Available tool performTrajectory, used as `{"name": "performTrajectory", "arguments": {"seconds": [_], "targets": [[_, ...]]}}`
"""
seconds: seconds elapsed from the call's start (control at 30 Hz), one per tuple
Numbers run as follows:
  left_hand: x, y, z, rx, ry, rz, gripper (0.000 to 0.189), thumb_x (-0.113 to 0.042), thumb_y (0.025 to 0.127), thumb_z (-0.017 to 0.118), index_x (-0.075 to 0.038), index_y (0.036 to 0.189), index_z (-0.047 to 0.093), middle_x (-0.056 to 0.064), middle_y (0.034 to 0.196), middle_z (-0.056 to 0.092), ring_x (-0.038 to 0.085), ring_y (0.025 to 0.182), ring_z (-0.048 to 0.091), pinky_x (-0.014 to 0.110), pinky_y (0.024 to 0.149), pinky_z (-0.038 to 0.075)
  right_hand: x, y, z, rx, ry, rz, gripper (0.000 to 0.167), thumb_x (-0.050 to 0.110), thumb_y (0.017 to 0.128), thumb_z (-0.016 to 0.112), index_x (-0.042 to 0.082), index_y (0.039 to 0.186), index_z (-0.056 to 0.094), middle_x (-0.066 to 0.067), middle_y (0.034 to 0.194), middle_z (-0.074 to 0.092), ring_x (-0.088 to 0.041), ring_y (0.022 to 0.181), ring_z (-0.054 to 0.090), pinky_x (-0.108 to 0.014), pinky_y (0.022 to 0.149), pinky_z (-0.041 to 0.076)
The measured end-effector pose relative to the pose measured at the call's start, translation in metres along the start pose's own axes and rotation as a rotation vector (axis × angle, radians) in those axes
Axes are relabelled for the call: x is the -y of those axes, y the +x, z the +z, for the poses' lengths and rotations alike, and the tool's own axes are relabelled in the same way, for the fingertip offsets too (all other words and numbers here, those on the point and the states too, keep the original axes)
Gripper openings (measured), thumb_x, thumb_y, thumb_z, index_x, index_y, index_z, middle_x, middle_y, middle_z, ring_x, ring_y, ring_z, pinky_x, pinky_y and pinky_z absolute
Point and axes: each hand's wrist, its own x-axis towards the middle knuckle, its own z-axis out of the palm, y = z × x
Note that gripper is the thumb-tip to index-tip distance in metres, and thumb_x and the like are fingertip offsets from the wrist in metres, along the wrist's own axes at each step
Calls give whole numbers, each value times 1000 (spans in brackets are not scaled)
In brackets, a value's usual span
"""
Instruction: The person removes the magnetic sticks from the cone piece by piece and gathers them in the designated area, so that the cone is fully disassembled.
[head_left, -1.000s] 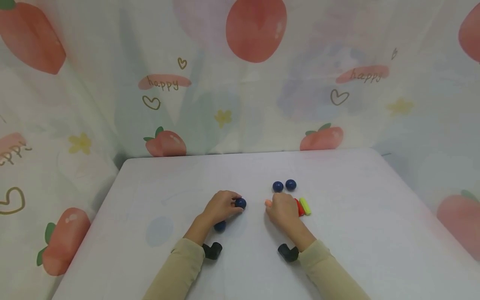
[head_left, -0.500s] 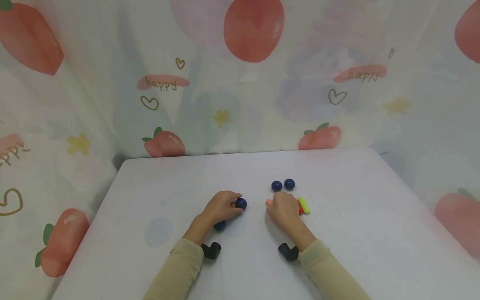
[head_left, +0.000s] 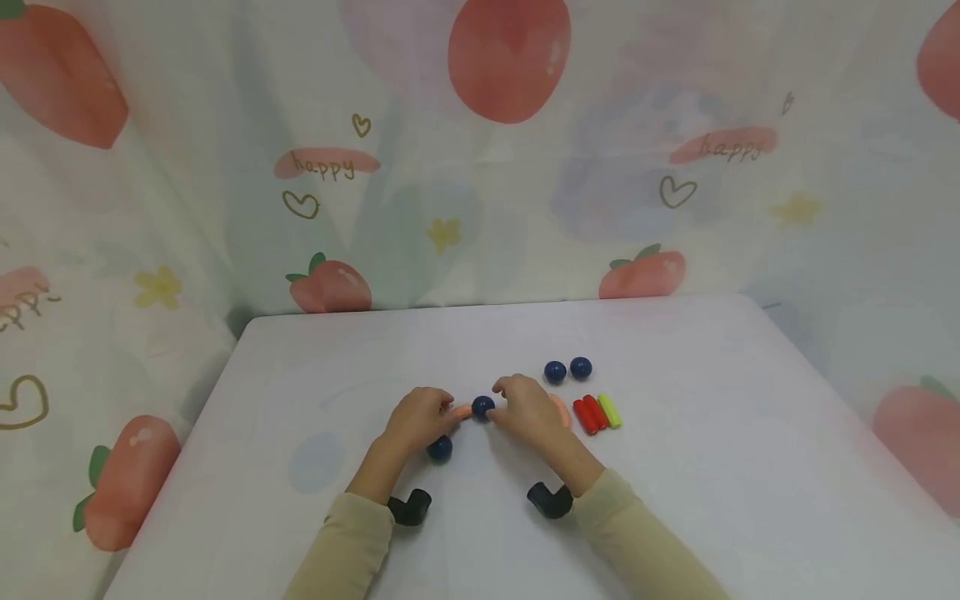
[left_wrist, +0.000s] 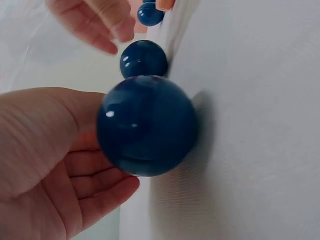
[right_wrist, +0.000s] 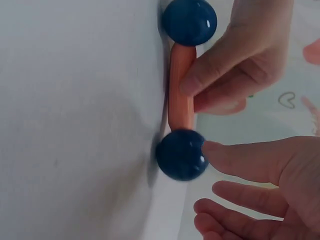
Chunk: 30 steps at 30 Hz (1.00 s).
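Note:
In the head view my left hand (head_left: 420, 417) pinches a straight orange rod (head_left: 461, 412) between thumb and fingers. The right wrist view shows this orange rod (right_wrist: 181, 87) with a blue ball at each end: a nearer blue ball (right_wrist: 182, 155) and a farther blue ball (right_wrist: 190, 21). My right hand (head_left: 528, 412) has its thumb against the blue ball at the rod's right end (head_left: 483, 407); its other fingers are spread apart from it. The blue ball at the left end (head_left: 440, 448) lies close below my left hand.
Right of my right hand lie curved orange pieces (head_left: 558, 411), partly hidden, two red rods (head_left: 591, 414) and a yellow-green rod (head_left: 609, 411). Behind them sit two loose blue balls (head_left: 567, 370). A printed curtain (head_left: 480, 208) hangs at the white table's (head_left: 337, 350) back edge.
My left hand has drawn back from the right-end ball to the orange rod. My right hand has come leftward to that ball, uncovering the red rods and a curved orange piece.

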Motion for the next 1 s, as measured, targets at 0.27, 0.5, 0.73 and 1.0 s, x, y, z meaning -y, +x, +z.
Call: {"name": "performTrajectory", "arguments": {"seconds": [0.27, 0.5, 0.73, 1.0], "targets": [[0, 0, 0, -28, -43, 83, 31, -35, 87, 63, -6, 88, 73, -5, 67, 59, 11, 63, 50, 28, 60, 45, 9, 3, 15, -5, -47, -103, 37, 21, 79, 73, 2, 108, 63, -10, 93, 60, -23, 87, 56, -35, 77, 49], [2, 4, 2, -27, -44, 87, 29, -36, 85, 64, -8, 83, 74, -6, 67, 61, 9, 62, 51, 26, 60, 45, 5, 1, 20, -52, -35, -144, 29, 17, 77, 74, 0, 98, 63, -9, 83, 59, -23, 80, 55, -34, 71, 48], [1, 7, 2, -1, -21, 72, 29, -37, 82, 67, -9, 82, 74, -6, 70, 61, 9, 66, 53, 28, 64, 47, -4, -6, 15, -54, -13, -120, 32, 16, 75, 75, 0, 99, 63, -8, 82, 58, -21, 77, 53, -32, 70, 48], [0, 6, 7, 19, -33, 132, 22, -29, 82, 69, -9, 90, 74, -4, 82, 66, 12, 80, 58, 30, 74, 48, -24, 12, -6, -19, 53, -2, 37, 18, 80, 72, 4, 111, 59, -10, 98, 59, -21, 87, 53, -35, 79, 50]]}}
